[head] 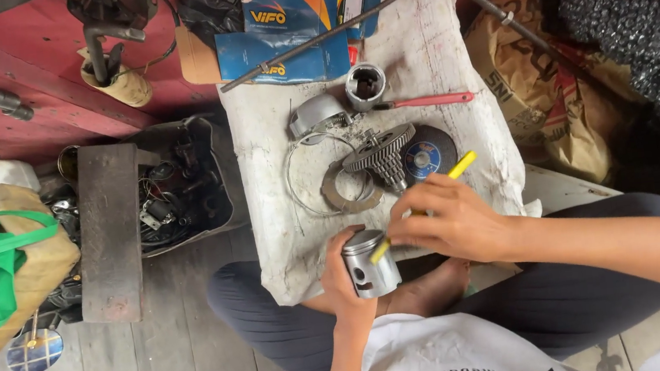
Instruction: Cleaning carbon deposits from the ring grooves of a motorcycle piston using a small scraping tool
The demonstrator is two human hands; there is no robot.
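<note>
Left hand [342,279] wrapped around a silver cylindrical metal piston [370,264], upright, crown tilted toward the white cloth [430,50]. Right hand [450,217] pinching a yellow-handled tool [423,206], slanting from upper right down onto the piston's rim.

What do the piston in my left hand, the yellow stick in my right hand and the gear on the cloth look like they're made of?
The piston, held in the left hand, looks like bare cast metal, probably aluminium: dull silver-grey with a soft sheen. The yellow stick, held in the right hand, is evenly bright and glossy, likely plastic or painted wood. The gear looks like dark steel, grey and oily, with cut teeth.
</note>
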